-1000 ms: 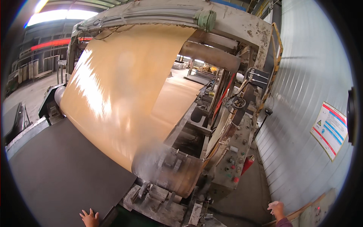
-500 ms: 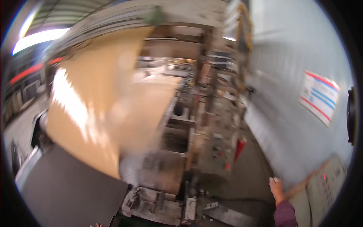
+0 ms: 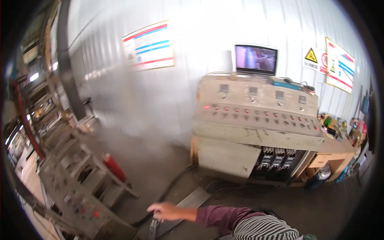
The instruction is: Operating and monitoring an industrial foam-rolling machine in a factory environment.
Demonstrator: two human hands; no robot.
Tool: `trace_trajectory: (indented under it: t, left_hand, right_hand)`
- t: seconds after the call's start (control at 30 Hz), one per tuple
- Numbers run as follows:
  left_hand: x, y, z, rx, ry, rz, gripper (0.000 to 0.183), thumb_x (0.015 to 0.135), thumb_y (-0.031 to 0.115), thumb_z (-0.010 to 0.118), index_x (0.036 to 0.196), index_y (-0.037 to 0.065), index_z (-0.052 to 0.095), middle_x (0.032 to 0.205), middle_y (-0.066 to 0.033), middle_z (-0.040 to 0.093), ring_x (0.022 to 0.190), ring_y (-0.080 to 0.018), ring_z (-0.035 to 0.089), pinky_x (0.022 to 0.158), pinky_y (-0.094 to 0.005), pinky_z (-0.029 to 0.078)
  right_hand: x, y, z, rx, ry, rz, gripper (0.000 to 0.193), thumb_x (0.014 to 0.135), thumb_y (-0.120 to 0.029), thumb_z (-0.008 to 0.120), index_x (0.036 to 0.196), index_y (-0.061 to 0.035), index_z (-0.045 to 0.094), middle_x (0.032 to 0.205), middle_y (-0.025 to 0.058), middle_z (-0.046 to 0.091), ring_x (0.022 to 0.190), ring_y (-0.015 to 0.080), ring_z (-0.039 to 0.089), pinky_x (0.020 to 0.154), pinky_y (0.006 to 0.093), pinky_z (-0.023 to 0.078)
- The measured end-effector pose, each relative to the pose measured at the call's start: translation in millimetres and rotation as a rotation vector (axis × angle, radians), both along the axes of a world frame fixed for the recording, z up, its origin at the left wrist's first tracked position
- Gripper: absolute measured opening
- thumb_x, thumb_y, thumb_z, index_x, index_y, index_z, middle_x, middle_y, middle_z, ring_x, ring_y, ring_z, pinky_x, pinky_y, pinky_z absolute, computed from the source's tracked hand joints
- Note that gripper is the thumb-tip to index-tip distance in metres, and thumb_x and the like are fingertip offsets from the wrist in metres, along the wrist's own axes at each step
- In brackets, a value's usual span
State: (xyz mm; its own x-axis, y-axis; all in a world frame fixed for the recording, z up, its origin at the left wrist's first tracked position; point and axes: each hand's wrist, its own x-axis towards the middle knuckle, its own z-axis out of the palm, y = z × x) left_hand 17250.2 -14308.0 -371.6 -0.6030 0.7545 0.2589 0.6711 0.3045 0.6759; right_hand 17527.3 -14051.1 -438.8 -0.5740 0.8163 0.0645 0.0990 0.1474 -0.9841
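My right hand (image 3: 165, 211) reaches in from the right at the bottom of the head view, in a dark purple sleeve (image 3: 224, 216). Its fingers are curled in; whatever they may hold is too small to make out. Below it lies a flat grey metal plate (image 3: 196, 199) on the floor, with a small metal piece (image 3: 153, 229) at its near end. No contact between hand and plate can be told. Striped cloth (image 3: 262, 229) shows beside the sleeve. My left hand is out of view.
A beige control console (image 3: 256, 116) with rows of knobs stands ahead, a monitor (image 3: 256, 59) on top and wiring exposed below. At left are a button panel (image 3: 74, 200) and a red cylinder (image 3: 114, 167). A cable (image 3: 172, 186) crosses the floor. A wooden desk (image 3: 336, 149) stands right.
The view has swung right, from the machine with the tan sheet to the console and wall. My right hand now shows lower and further left in view; my left fingertips have left the picture.
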Motion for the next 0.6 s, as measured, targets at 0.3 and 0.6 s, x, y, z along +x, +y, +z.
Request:
trace_trajectory:
  t: [0.3, 0.6]
  left_hand:
    - [260.7, 175.3, -29.0, -0.415, -0.19, -0.707, 0.021, 0.088, 0.016, 0.044, 0.1, 0.001, 0.052, 0.088, -0.0127, 0.056, 0.076, -0.0254, 0.056, 0.063, -0.0326, 0.045]
    - [343.2, 225.5, -47.1, -0.354, 0.372, -1.018, 0.019, 0.083, 0.012, 0.05, 0.099, 0.005, 0.055, 0.082, -0.0135, 0.058, 0.086, -0.0332, 0.054, 0.063, -0.039, 0.045]
  right_hand:
    - [148.5, -31.3, 24.6, 0.344, -0.052, -0.023, 0.036, 0.083, -0.008, 0.047, 0.117, 0.0033, 0.045, 0.088, 0.0173, 0.061, 0.078, 0.0255, 0.06, 0.07, 0.0337, 0.047]
    - [232.8, -0.5, -10.4, 0.178, -0.149, -0.195, 0.05, 0.078, -0.015, 0.056, 0.121, 0.0046, 0.039, 0.084, 0.0186, 0.061, 0.077, 0.0249, 0.06, 0.068, 0.0332, 0.047]
